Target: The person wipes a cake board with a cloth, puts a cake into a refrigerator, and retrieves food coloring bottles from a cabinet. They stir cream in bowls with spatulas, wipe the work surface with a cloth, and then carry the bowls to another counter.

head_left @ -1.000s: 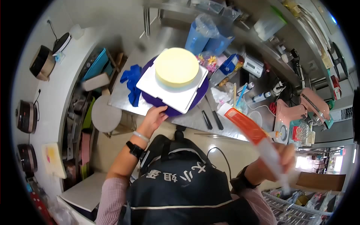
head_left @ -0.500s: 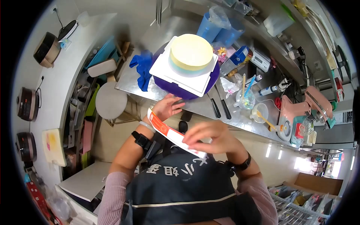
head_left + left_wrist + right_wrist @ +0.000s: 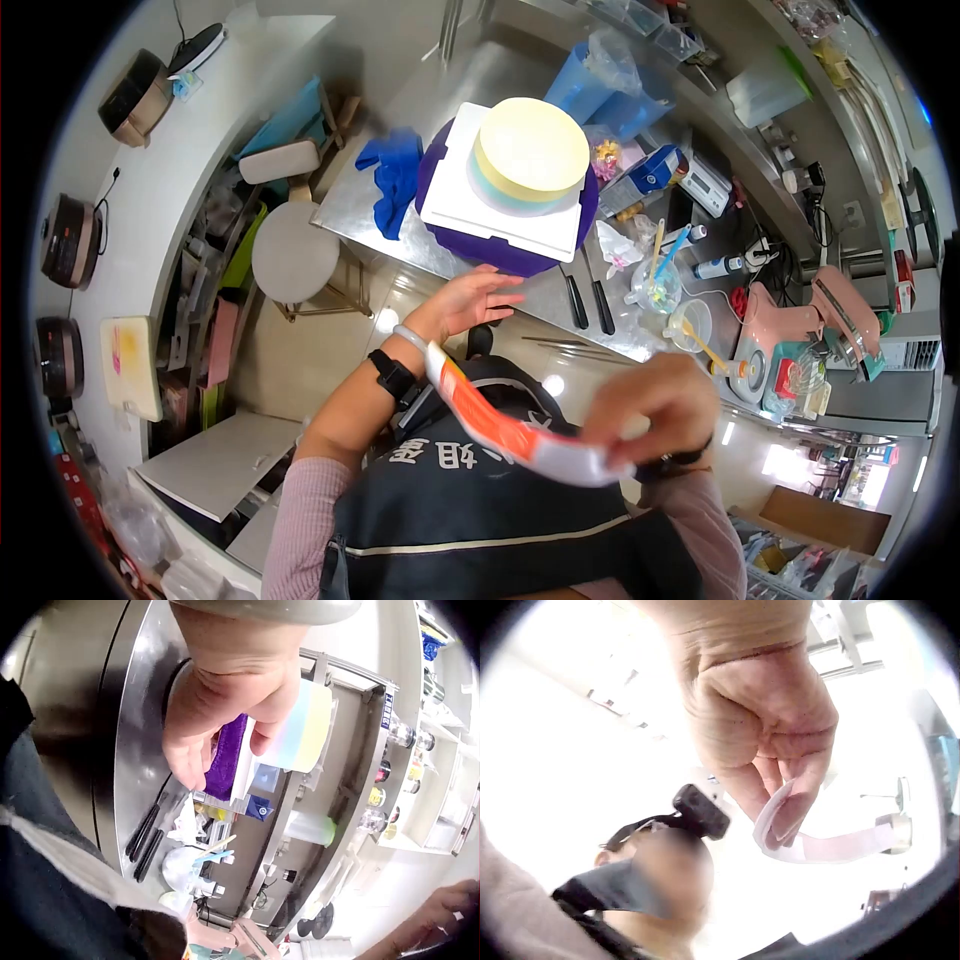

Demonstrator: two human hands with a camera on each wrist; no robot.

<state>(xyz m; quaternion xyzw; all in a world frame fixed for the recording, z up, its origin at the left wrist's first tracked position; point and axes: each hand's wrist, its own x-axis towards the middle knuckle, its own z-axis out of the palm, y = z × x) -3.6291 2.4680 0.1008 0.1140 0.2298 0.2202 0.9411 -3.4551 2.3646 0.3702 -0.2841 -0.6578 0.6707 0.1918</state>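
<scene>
We list one printed strip (image 3: 497,427), pinched in the right hand (image 3: 660,410). We enter the left hand (image 3: 463,304), fingers loosely extended, beside a purple disc (image 3: 482,256).

We see a long orange-and-white strip (image 3: 495,425), blurred and slightly bowed, slanting across the person's front; the right hand (image 3: 655,415) pinches 1 end, which curls round at the fingertips, while the other end stands free near the left wrist. Farther forward we have 1 round cake (image 3: 530,150), smooth and upright, pale yellow on top and pale blue lower down its side. It sits on a white board (image 3: 455,205) with notched edges, which lies flat on a round purple stand (image 3: 505,262). The left hand (image 3: 465,302), fingers loosely spread, is at the stand's near edge; we cannot tell whether it touches.
</scene>
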